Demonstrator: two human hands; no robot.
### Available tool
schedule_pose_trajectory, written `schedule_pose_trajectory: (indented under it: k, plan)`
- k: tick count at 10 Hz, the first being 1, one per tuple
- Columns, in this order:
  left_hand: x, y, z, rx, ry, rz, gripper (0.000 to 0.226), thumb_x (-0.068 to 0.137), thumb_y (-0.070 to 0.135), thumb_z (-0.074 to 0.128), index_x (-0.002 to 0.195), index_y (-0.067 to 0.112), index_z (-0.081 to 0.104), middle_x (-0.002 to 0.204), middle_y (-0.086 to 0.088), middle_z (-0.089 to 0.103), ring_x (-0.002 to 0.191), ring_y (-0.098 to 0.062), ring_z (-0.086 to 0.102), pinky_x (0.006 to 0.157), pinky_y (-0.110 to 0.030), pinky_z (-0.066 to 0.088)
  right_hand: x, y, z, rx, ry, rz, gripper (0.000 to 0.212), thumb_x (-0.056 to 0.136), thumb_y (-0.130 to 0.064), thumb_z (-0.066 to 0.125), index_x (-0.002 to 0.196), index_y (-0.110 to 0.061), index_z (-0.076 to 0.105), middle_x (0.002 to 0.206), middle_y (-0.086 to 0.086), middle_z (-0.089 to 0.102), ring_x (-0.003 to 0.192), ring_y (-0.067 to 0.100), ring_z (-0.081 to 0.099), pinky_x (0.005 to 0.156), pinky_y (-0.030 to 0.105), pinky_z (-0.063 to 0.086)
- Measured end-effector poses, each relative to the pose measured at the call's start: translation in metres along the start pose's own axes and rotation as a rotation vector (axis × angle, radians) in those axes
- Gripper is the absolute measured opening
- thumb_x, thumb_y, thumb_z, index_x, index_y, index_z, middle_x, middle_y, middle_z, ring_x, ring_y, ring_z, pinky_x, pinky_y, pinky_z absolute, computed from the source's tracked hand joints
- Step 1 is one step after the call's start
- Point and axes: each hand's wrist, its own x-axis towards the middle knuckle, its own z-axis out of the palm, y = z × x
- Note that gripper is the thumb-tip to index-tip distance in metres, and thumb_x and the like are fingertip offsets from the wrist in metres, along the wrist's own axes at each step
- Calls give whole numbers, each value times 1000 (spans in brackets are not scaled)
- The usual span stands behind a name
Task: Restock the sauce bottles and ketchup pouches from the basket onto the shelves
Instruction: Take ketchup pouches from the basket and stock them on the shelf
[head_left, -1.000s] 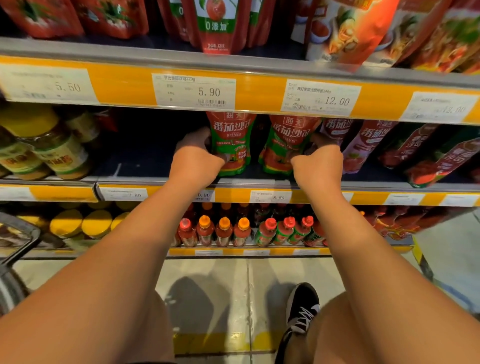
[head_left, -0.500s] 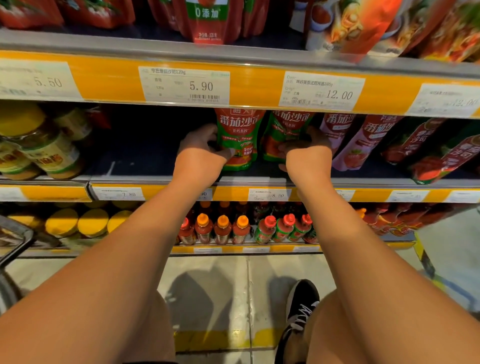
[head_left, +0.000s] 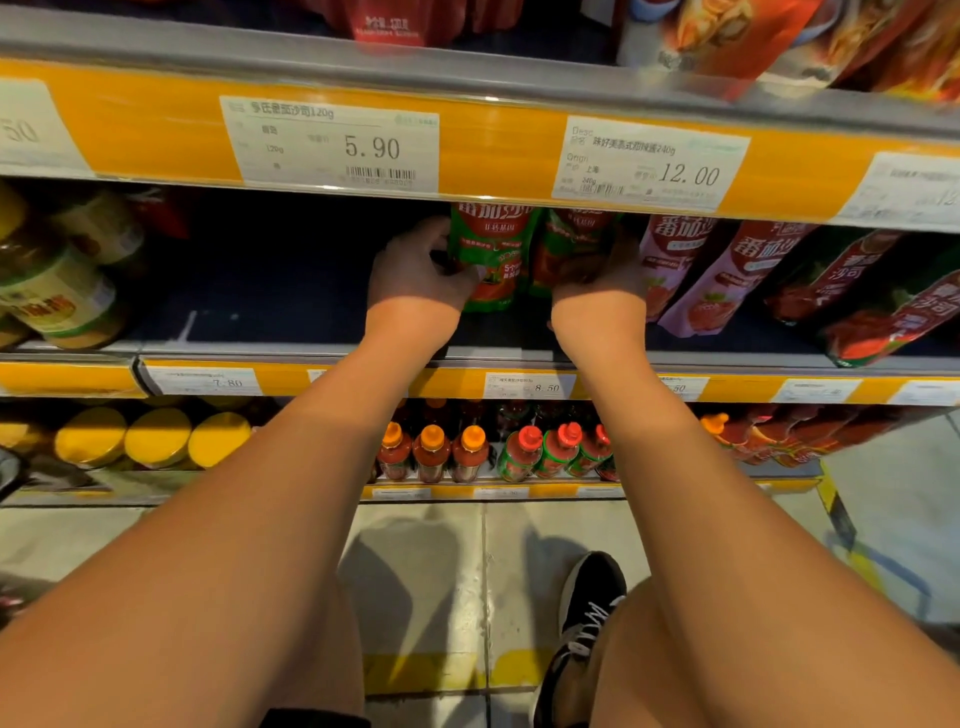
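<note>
My left hand (head_left: 415, 270) grips the green ketchup pouch (head_left: 491, 260) on the middle shelf (head_left: 291, 353); my right hand (head_left: 602, 275) curls round its neighbour (head_left: 569, 244). I'd push both far back, upright, labels facing out.

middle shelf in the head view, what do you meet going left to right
jars with yellowish labels → dark bare stretch of shelf → left hand → green ketchup pouches → right hand → pink-purple pouches → red pouches
</note>
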Motion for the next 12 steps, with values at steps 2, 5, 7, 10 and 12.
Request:
schedule_pose_trajectory:
  k: [2,5,7,10,12]
  plan:
    - [10,0,5,-4,30,21,45,87,29,80,129,24,66,125,4,69,107,-6,58,93,-30,50,-5,4,-2,207,45,24,34,93,-6,57,122,-20,67,111,-1,66,92,12,57,67,19,46]
    - [11,0,10,9,72,19,45,86,32,80,128,26,66,124,4,69,113,-15,64,96,-39,55,15,-1,5,116,88,-74,40,87,10,57,126,3,51,107,14,65,111,31,61,90,28,44]
    - [9,3,11,0,69,26,46,87,27,79,130,23,64,126,3,69,116,-15,63,98,-35,53,10,-4,2,156,52,-66,34,88,1,64,119,-9,55,108,12,69,109,29,65,93,34,51]
    - [-2,12,-7,-23,16,22,52,87,23,81,134,19,59,132,3,64,98,-12,65,88,-31,53,-10,2,-6,194,-44,16,19,94,-17,60,81,-28,53,78,-9,52,66,9,49,57,23,43]
    - [-14,1,-30,-103,25,-20,40,88,9,74,126,17,65,112,2,64,96,-16,66,89,-40,59,-31,-7,-8,170,5,0,16,83,-11,64,97,-5,59,82,10,60,66,25,54,51,27,39]
